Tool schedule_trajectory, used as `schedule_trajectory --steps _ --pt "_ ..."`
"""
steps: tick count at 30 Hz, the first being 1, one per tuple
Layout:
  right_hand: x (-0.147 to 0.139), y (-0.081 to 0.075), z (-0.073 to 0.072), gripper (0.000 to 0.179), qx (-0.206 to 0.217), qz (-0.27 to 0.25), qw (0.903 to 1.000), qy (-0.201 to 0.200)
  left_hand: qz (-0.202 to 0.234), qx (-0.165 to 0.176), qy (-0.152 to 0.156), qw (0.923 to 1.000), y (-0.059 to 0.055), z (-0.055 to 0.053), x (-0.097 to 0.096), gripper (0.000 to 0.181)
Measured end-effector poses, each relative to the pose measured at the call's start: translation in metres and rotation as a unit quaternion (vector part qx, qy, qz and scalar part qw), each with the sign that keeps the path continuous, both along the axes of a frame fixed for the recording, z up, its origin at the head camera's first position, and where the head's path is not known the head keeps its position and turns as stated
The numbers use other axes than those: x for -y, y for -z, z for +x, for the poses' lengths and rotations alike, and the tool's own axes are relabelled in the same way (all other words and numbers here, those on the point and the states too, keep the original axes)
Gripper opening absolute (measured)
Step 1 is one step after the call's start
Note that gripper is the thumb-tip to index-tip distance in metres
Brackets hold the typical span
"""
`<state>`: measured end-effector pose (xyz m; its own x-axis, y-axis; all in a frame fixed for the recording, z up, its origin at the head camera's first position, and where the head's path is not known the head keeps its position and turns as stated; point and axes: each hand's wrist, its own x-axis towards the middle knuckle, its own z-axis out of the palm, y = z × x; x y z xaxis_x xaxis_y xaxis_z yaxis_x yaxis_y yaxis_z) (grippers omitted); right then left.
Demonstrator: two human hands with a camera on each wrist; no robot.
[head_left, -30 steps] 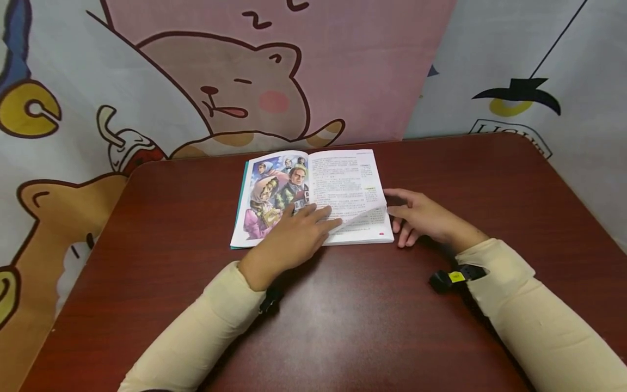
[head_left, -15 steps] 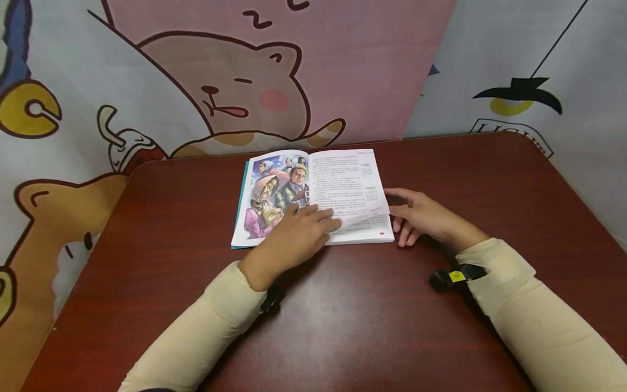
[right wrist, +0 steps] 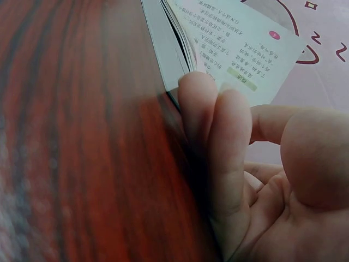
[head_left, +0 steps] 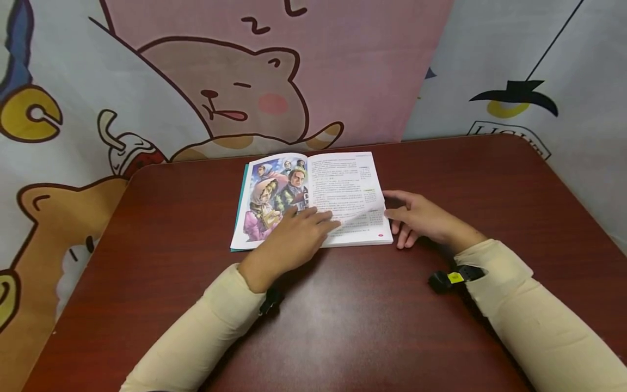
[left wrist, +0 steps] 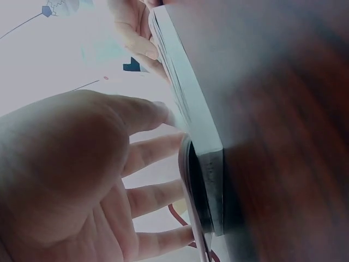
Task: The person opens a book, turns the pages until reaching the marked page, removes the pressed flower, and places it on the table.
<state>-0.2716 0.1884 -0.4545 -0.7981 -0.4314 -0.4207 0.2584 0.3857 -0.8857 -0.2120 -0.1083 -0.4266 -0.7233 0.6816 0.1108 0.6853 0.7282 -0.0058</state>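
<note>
An open book (head_left: 350, 179) lies on the table, a colour illustration on its left page and printed text on its right. My left hand (head_left: 294, 237) rests across the lower middle of it with fingers spread; in the left wrist view, that hand's fingers (left wrist: 155, 196) reach over the pages. At the book's right edge, my right hand (head_left: 421, 218) pinches the side of a slightly raised page (head_left: 362, 204) between thumb and forefinger. In the right wrist view, curled fingers (right wrist: 229, 136) of the right hand sit beside the lower corner, below the printed page (right wrist: 251, 54).
The brown wooden table (head_left: 323, 326) extends around the book. Behind it hangs a cartoon-printed cloth (head_left: 372, 71) with a sleeping bear. Black wrist straps (head_left: 443, 280) show at both sleeves.
The lifted page's lower part has shifted slightly near the right hand, and its raised edge runs differently. Both hands stay nearly in place; the head view has tipped slightly.
</note>
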Motion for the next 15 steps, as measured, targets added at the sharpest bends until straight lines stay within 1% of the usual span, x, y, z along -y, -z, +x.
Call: schedule_trajectory --steps 5,9,13,15 --pt "-0.0005 0.0001 0.0000 0.069 0.002 -0.001 1.0000 0.003 -0.004 -0.014 -0.002 0.9999 0.0000 0.0004 -0.0015 0.038" --pt "-0.0007 0.0005 0.0000 0.069 0.002 0.000 1.0000 0.003 -0.014 -0.029 -0.012 0.9994 0.0001 0.0012 -0.0028 0.042" --pt "-0.0003 -0.0001 0.0002 0.068 0.001 0.001 1.0000 0.003 -0.011 -0.049 -0.020 0.9985 0.0011 0.0001 -0.0033 0.043" --pt "-0.0004 -0.0002 0.0000 0.068 0.001 0.001 1.0000 0.003 -0.007 -0.054 -0.027 0.9981 0.0015 -0.0008 -0.0030 0.045"
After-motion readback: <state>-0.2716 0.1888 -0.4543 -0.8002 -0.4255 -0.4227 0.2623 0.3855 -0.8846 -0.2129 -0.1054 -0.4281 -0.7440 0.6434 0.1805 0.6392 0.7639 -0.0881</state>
